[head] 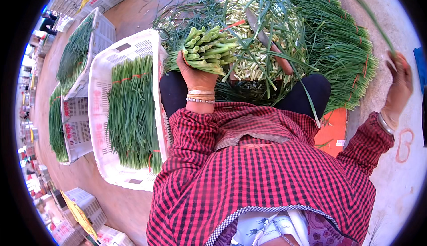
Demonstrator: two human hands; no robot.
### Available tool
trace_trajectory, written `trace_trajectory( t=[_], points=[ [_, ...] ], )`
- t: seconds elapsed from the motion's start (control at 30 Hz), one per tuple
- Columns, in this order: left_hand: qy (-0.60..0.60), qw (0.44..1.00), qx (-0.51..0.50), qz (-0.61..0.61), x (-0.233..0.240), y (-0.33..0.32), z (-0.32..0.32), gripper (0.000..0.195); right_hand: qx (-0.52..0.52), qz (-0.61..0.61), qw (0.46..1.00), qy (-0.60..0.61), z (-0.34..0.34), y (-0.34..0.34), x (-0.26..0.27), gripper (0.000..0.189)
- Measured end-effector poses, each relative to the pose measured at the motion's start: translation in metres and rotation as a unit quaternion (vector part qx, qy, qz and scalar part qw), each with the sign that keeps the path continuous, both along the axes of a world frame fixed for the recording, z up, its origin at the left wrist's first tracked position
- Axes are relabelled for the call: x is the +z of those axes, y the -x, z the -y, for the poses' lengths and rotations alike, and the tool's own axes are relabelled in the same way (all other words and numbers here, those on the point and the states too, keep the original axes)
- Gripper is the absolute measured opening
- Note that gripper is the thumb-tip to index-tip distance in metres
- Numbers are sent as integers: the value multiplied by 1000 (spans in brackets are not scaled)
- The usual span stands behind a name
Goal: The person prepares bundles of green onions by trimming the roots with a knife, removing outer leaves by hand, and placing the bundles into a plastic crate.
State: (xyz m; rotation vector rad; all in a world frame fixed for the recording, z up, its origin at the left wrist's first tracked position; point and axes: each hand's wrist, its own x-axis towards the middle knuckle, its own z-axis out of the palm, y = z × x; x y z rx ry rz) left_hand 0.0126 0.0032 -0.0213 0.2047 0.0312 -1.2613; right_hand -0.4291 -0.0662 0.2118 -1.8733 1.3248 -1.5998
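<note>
My left hand (196, 74) grips a bundle of green leafy vegetables (208, 51), probably garlic chives, with its thick cut ends facing me. Out at the far right, my right hand (398, 79) holds a long green leaf (370, 11) between its fingers, and the leaf trails up beyond the view's edge. A knife with a wooden handle (282, 59) rests on a heap of pale cut stem pieces (247, 64) between and ahead of my knees. Loose green leaves lie across the heap and the knife.
Tied green bundles (343, 46) are stacked to the right of the heap. Beside my left leg stands a white plastic crate (100, 112) holding bundles bound with orange bands. More filled crates (78, 126) stand further left. An orange board (333, 131) lies by my right knee.
</note>
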Motion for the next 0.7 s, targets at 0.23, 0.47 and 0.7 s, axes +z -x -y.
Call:
trace_trajectory(
  t=[0.23,0.47,0.7],
  points=[
    [35,999,-26,29,11,9,-6,62,238,-146,946,-165,-40,-153,-53,45],
    [58,996,-65,16,19,22,4,60,451,24,859,-242,-48,-245,-86,21],
    [81,995,-59,9,6,13,-3,62,156,198,965,72,5,-157,3,24]
  ],
)
